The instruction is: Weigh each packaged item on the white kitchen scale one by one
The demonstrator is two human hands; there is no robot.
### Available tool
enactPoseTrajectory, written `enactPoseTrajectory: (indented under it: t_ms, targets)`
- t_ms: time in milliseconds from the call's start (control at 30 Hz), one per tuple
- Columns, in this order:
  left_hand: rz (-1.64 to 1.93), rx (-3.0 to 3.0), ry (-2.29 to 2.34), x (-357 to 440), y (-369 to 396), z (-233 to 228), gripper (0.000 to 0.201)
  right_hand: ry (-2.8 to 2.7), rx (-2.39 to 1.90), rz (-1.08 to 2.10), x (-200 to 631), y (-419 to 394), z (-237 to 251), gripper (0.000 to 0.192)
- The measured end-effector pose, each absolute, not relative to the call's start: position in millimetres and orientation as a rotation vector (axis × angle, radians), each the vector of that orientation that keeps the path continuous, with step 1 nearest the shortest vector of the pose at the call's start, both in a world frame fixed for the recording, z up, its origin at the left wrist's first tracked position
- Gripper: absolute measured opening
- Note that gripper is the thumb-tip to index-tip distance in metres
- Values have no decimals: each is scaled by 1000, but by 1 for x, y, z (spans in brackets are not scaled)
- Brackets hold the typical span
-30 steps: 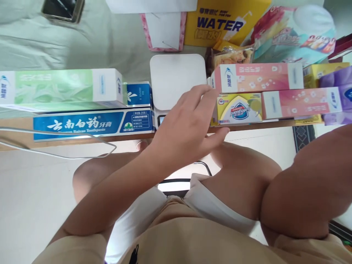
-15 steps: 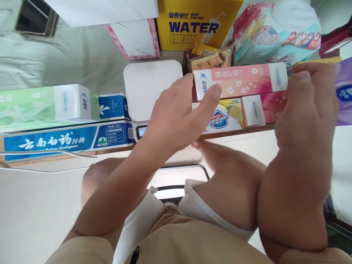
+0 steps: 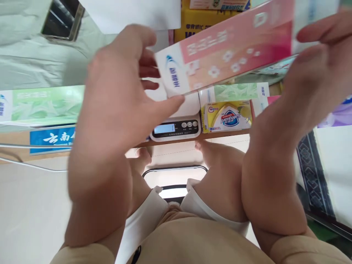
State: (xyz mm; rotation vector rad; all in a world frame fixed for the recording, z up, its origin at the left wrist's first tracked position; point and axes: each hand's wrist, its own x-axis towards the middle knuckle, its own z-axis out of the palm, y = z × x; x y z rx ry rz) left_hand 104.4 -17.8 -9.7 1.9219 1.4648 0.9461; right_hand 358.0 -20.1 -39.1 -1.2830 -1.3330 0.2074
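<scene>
You've got the pink box point(image 3: 228, 51) up off the table, L hand point(image 3: 115, 95) & R hand point(image 3: 310, 77) fingers gripping its ends, above the scale point(image 3: 176, 126) at table's near edge; box not yet set down.

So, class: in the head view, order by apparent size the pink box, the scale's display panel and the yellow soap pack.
1. pink box, though nearness to the camera enlarges it
2. yellow soap pack
3. scale's display panel

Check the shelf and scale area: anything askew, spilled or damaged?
Nothing spilled or damaged. The pink toothpaste box is tilted only because both hands, left hand and right hand, hold it above the scale.
</scene>
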Motion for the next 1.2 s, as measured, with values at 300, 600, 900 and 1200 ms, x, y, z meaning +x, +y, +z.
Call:
enactPoseTrajectory:
  t_ms: [300,600,900,1200]
  targets:
    - [825,1806,1840,58,-33,-12,34,-1624,-1235,117,286,-18,-52,21]
    - [501,1883,2009,74,-35,-6,41,-1601,-1150,33,309,-31,-63,30]
    - [446,1953,1918,83,-38,-8,38,-1493,-1168,28,317,-38,-64,27]
    - [223,2261,1770,81,-38,-15,60,-1465,-1069,21,320,-34,-69,24]
